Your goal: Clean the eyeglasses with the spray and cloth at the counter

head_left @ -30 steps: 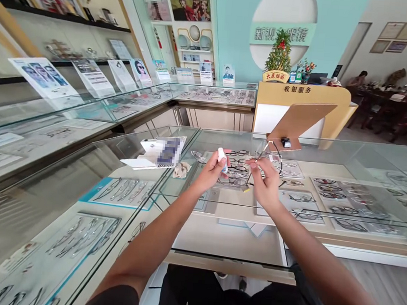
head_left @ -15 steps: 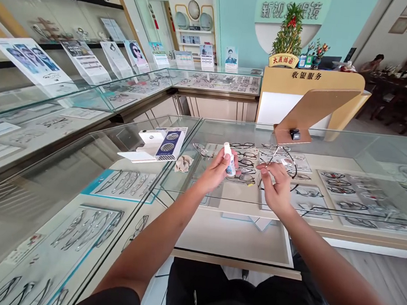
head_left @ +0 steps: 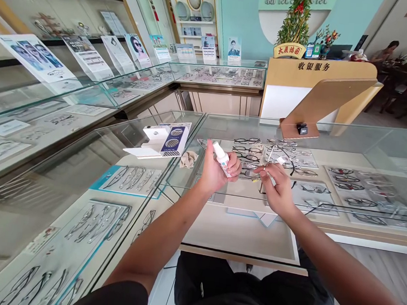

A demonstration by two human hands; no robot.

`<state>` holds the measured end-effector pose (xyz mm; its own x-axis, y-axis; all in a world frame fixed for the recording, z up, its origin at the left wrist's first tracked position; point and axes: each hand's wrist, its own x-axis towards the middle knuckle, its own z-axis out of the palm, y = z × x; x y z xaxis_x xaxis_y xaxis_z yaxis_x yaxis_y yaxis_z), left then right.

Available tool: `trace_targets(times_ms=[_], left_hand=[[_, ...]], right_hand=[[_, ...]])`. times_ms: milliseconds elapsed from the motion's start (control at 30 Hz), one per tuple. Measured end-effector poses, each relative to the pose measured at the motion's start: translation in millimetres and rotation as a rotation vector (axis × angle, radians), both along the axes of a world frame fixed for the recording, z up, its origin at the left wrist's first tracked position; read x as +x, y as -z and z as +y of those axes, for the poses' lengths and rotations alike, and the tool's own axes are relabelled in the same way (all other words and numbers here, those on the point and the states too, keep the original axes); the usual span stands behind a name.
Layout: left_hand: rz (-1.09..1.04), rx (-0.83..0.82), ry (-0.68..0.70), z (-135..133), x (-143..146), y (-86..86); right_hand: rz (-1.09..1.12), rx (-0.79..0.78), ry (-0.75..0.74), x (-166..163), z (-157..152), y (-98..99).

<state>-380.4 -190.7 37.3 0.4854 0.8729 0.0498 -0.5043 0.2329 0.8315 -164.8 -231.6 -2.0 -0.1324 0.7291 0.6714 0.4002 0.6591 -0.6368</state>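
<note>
In my left hand point(head_left: 219, 167) lies a small white spray bottle point(head_left: 222, 158), tilted with its capped top up and to the left. The fingers curl around it while the thumb stands off to one side. My right hand point(head_left: 276, 182) pinches a pair of eyeglasses point(head_left: 289, 160) by the frame, its dark temple curving out on the right. Both hands are above the glass counter. A crumpled beige cloth point(head_left: 189, 159) lies on the glass, left of my left hand. Next to it stands an opened white and blue box point(head_left: 172, 140).
Rows of eyeglasses on trays point(head_left: 350, 187) show through the glass counter top point(head_left: 234, 122). A wooden mirror stand point(head_left: 327, 103) rises at the back right, with a small black object point(head_left: 301, 128) at its base. Below the counter edge a white drawer point(head_left: 249, 236) is pulled out.
My left hand has turned the bottle so it leans more to the left, and the thumb has lifted away from it. My right hand still holds the eyeglasses. The view has shifted slightly.
</note>
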Motion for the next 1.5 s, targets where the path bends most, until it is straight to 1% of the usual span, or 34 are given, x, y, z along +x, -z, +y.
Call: trace_targets(times_ms=[33,67,100,200,267,400,467,533,633,767,833,900,967,1033,1100,1167,1233,1267,1367,1500], left_hand=[[0.019,0.021,-0.006,0.6,-0.1,0.6],[0.052,0.064,-0.042,1.4,0.0,1.9],[0.116,0.144,-0.109,2.3,0.3,3.9],[0.389,0.465,-0.367,3.5,1.9,11.7],[0.516,0.599,-0.455,1.9,3.2,15.9],[0.658,0.741,-0.466,-6.2,6.8,16.1],[0.678,0.778,-0.451,-9.5,8.3,13.4],[0.64,0.747,-0.413,-10.6,8.8,10.6],[0.557,0.667,-0.368,-8.8,7.0,8.3],[0.552,0.693,-0.407,-6.2,3.4,9.9],[0.584,0.757,-0.413,-7.2,3.9,11.9],[0.638,0.863,-0.406,-10.0,7.0,13.6],[0.703,0.99,-0.387,-13.7,11.6,14.4],[0.741,1.075,-0.364,-16.7,15.4,14.0],[0.733,1.054,-0.352,-17.1,15.7,13.2],[0.667,0.914,-0.38,-13.2,11.4,12.8],[0.588,0.762,-0.465,-4.8,3.2,13.4],[0.553,0.71,-0.524,0.9,-1.8,13.9],[0.493,0.626,-0.722,20.0,-20.6,14.4],[0.433,0.444,-1.074,39.6,-59.6,8.4]], right_hand=[[0.012,-0.016,-0.011,-0.5,-0.8,-0.3],[0.022,-0.035,-0.026,-0.9,-1.6,-0.7],[0.032,-0.057,-0.046,-1.3,-2.5,-1.3],[0.066,-0.133,-0.141,-2.7,-6.0,-3.6],[0.087,-0.18,-0.212,-3.9,-8.8,-5.4],[0.088,-0.238,-0.316,-6.7,-14.2,-8.4],[0.096,-0.264,-0.355,-7.4,-15.9,-9.3],[0.14,-0.324,-0.377,-7.0,-16.2,-10.4],[0.265,-0.431,-0.38,-3.7,-13.2,-12.7],[0.407,-0.458,-0.367,3.1,-5.6,-16.8],[0.438,-0.453,-0.345,5.3,-3.1,-18.3],[0.448,-0.442,-0.326,5.7,-2.5,-18.9],[0.441,-0.427,-0.333,4.7,-3.3,-18.3],[0.43,-0.415,-0.357,3.1,-4.6,-17.2],[0.422,-0.421,-0.362,1.8,-5.5,-16.6],[0.435,-0.435,-0.34,1.5,-5.6,-17.7],[0.48,-0.446,-0.32,2.1,-5.4,-20.7],[0.512,-0.448,-0.317,2.6,-5.3,-22.8],[0.609,-0.458,-0.321,4.9,-5.5,-29.8],[0.694,-0.5,-0.325,8.9,-6.7,-36.6]])
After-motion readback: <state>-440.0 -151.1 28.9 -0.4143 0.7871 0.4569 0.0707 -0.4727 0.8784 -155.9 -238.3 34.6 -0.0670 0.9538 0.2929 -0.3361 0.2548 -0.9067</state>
